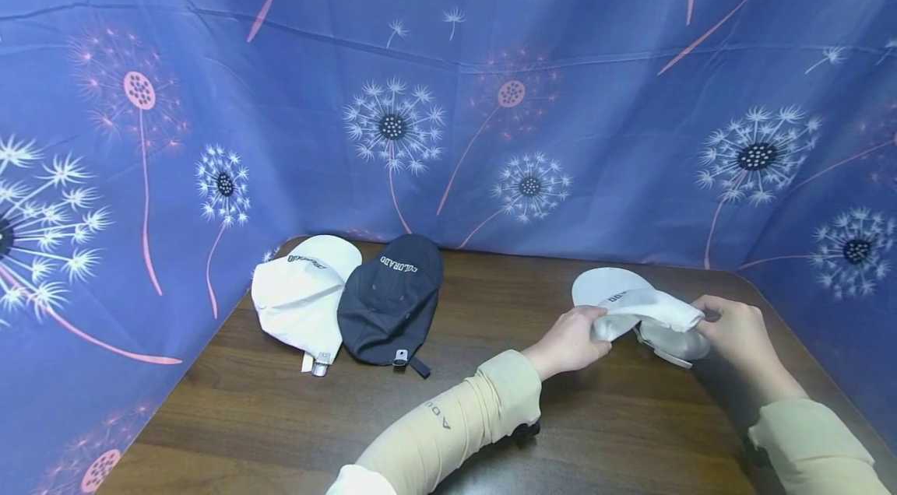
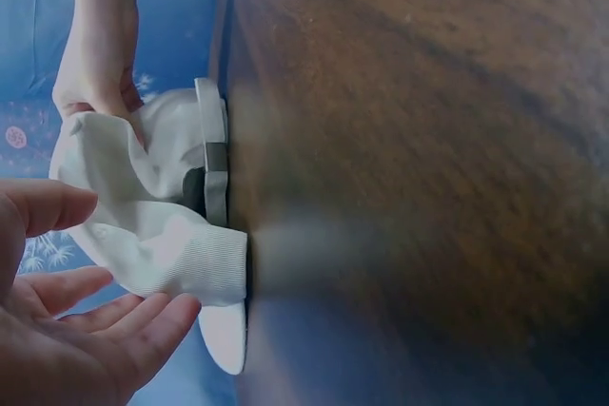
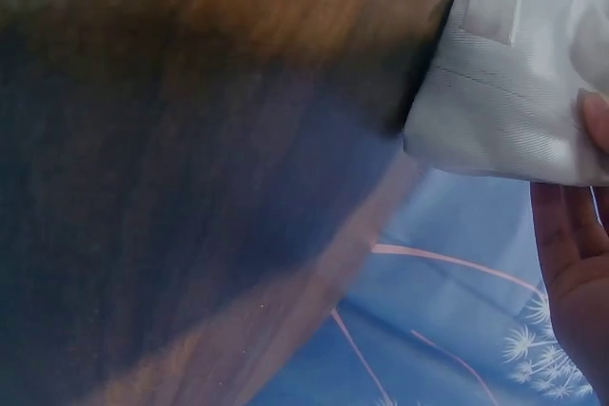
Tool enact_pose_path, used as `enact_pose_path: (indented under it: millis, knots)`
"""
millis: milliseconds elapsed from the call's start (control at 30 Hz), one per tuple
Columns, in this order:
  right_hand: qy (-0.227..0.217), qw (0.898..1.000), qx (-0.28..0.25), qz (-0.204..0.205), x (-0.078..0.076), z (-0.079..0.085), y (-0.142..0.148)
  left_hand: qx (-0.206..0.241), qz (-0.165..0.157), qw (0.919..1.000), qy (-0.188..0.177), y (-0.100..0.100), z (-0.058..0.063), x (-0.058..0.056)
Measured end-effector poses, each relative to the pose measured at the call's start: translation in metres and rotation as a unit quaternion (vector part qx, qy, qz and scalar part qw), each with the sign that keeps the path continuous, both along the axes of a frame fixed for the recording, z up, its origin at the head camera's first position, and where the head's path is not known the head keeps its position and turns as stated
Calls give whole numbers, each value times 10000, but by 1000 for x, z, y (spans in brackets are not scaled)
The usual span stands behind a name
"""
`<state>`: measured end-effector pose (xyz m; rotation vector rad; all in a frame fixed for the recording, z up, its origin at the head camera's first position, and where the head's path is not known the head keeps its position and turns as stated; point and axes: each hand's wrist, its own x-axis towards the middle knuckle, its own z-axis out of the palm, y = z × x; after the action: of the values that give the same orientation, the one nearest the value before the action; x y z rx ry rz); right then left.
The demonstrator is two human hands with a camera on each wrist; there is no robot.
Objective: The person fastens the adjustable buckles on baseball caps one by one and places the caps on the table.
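Observation:
A white baseball cap (image 1: 659,308) lies on the right side of the table, its brim to the far left and dark lettering on its front. My right hand (image 1: 743,335) pinches the crown's right edge, thumb on one side and fingers behind in the right wrist view. My left hand (image 1: 571,343) is at the cap's left edge by the brim. Its thumb and fingers (image 2: 162,330) stand apart in the left wrist view, fingertips right at the fabric. The crown is partly folded, and the back strap (image 2: 215,183) faces the tabletop.
To the left, another white cap (image 1: 297,300) lies beside a dark navy cap (image 1: 392,304) lettered COLORADO, their edges overlapping. The brown wooden table (image 1: 490,293) ends at a blue dandelion-patterned cloth (image 1: 448,168) at the back and sides. A small black object (image 1: 525,433) shows beneath my left sleeve.

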<state>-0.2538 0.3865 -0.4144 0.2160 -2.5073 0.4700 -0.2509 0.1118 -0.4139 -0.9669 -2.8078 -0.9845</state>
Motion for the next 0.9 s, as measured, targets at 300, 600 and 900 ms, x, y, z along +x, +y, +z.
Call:
enact_pose_path:
  millis: [300,600,900]
  knots:
    - [-451,9989,70,91,1,0,1,-362,-315,9987,173,-1,-2,-4]
    - [-588,9921,443,1016,10,9,-8,-234,-471,9979,-372,-16,-3,-8]
    - [-788,9758,629,1943,22,36,-36,-232,-382,9979,-463,-42,18,-10]
